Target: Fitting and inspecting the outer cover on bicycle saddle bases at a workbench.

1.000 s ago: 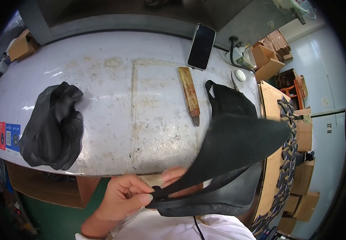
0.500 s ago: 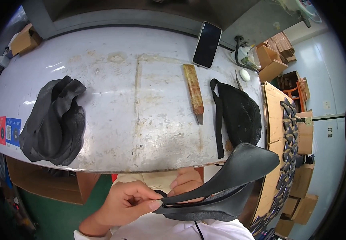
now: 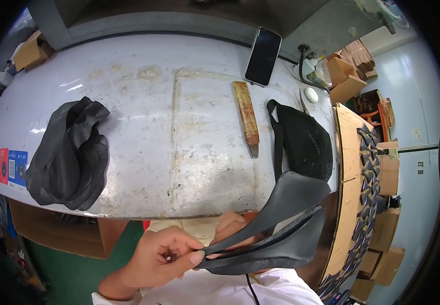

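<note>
My left hand (image 3: 165,258) pinches the narrow end of a black curved leather-like piece (image 3: 276,206) between thumb and forefinger, just in front of the table's near edge. The piece looks folded, with two flaps parted toward its broad right end. Behind it my right hand (image 3: 232,229) is partly hidden, its fingers curled against the piece. Beyond the broad end lies a black mesh piece (image 3: 309,145) with a strap on the table. Left of that is a worn, tape-wrapped tool (image 3: 245,109) with a flat metal tip.
A crumpled heap of dark fabric-like pieces (image 3: 70,157) lies on the left of the table (image 3: 138,127). A phone (image 3: 264,57) leans at the back, near a white oval object (image 3: 311,95). On the right, boards (image 3: 346,203) carry rows of dark pieces. A cardboard box (image 3: 62,229) sits below the table.
The broad end of the leather-like piece has swung left and slightly up, and its flaps stand wider apart. Both hands keep nearly the same place.
</note>
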`<state>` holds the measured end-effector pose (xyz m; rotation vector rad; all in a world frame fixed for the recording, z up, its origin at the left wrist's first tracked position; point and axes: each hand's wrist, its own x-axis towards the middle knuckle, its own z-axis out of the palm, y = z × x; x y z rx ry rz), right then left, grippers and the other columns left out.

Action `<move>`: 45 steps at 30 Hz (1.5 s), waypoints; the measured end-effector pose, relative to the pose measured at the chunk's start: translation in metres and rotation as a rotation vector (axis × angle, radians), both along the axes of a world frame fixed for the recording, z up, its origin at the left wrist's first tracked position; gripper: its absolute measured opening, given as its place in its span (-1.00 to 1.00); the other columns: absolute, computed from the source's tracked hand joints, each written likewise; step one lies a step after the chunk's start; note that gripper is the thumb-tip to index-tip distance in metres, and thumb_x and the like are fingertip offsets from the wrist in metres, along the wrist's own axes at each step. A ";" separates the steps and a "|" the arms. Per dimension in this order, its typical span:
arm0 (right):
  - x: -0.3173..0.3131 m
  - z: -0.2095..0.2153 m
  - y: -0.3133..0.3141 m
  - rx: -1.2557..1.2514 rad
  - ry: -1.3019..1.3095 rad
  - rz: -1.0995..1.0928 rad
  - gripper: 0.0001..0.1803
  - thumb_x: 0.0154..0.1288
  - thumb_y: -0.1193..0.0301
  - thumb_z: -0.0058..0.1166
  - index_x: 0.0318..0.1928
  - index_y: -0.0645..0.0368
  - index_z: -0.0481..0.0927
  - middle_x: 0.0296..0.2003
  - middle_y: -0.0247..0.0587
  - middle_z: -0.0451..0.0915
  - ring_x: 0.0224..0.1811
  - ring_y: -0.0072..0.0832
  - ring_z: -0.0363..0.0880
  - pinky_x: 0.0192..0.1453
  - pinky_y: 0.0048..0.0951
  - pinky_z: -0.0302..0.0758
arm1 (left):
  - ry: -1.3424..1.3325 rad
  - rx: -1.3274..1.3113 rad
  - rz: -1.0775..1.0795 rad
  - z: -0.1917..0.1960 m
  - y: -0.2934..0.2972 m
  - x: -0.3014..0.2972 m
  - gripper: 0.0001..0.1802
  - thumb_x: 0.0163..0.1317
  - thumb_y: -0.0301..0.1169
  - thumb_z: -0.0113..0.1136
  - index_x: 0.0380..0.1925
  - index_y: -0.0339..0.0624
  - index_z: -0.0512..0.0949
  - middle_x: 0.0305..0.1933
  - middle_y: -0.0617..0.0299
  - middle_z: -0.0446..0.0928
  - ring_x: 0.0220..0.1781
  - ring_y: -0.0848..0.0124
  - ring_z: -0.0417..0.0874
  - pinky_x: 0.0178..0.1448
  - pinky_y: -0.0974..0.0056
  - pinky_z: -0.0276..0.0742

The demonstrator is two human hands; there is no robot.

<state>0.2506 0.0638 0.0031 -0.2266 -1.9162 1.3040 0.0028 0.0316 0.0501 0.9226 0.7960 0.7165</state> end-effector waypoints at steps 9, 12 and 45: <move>0.001 -0.035 0.015 -0.241 0.000 0.430 -0.79 0.16 0.53 0.38 -0.19 0.14 0.65 -0.41 -0.27 0.60 -0.33 -0.52 0.59 -0.23 -0.45 0.46 | 0.060 0.136 -0.125 0.002 0.000 -0.001 -0.56 0.36 -0.60 0.10 0.25 -0.25 0.48 -0.47 0.26 0.62 -0.54 0.65 0.52 -0.42 0.49 0.44; 0.000 -0.027 0.031 -0.293 0.056 0.324 -0.79 0.16 0.53 0.38 -0.19 0.15 0.65 -0.41 -0.26 0.60 -0.32 -0.52 0.60 -0.23 -0.45 0.47 | -0.108 -0.278 -0.046 -0.002 0.001 -0.003 -0.58 0.36 -0.62 0.08 0.23 -0.27 0.50 -0.43 0.22 0.64 -0.55 0.63 0.51 -0.42 0.49 0.45; -0.026 0.025 -0.037 -0.918 0.132 -0.614 -0.77 0.34 0.30 0.23 -0.27 0.18 0.51 -0.37 -0.16 0.63 -0.31 -0.36 0.66 -0.21 -0.44 0.58 | 0.068 0.236 -0.115 -0.007 -0.001 0.000 -0.60 0.22 -0.61 0.24 0.10 -0.37 0.58 -0.65 0.33 0.50 -0.67 0.65 0.42 -0.59 0.51 0.27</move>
